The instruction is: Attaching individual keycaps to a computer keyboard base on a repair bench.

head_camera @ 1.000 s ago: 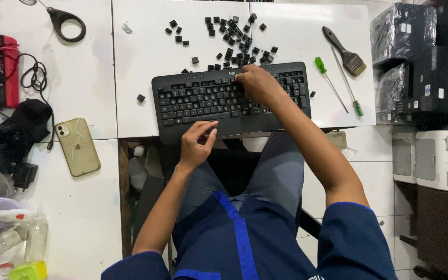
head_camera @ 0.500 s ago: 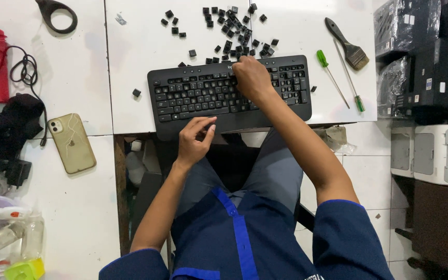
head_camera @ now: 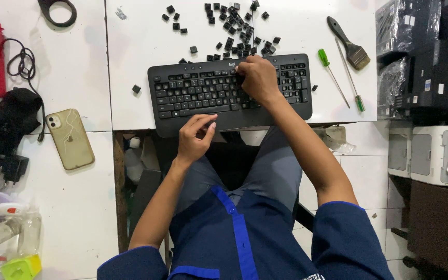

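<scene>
A black keyboard (head_camera: 229,91) lies along the front edge of the white worktop (head_camera: 296,26), its long axis running left to right, its front lip slightly over the edge. The right hand (head_camera: 255,78) rests on the keys right of the middle, knuckles up and fingers curled toward the top rows; whether the fingertips pinch a key cannot be told, since the hand hides them. The left hand (head_camera: 195,137) sits at the front lip near the middle, loosely curled, thumb and forefinger drawn close together and touching the smooth plastic rim, holding nothing that shows. So the keyboard lies directly ahead of both hands, with the right one on top of it and the left at its near edge. Beyond the back edge of the keyboard, loose key caps (head_camera: 234,26) are scattered in a heap, small, square, matte black. Toward the right edge lie a green-handled screwdriver (head_camera: 333,75) and a dark paintbrush (head_camera: 349,44) with pale bristles. On the neighbouring surface to the left lies a phone (head_camera: 70,139) in a beige case.
</scene>
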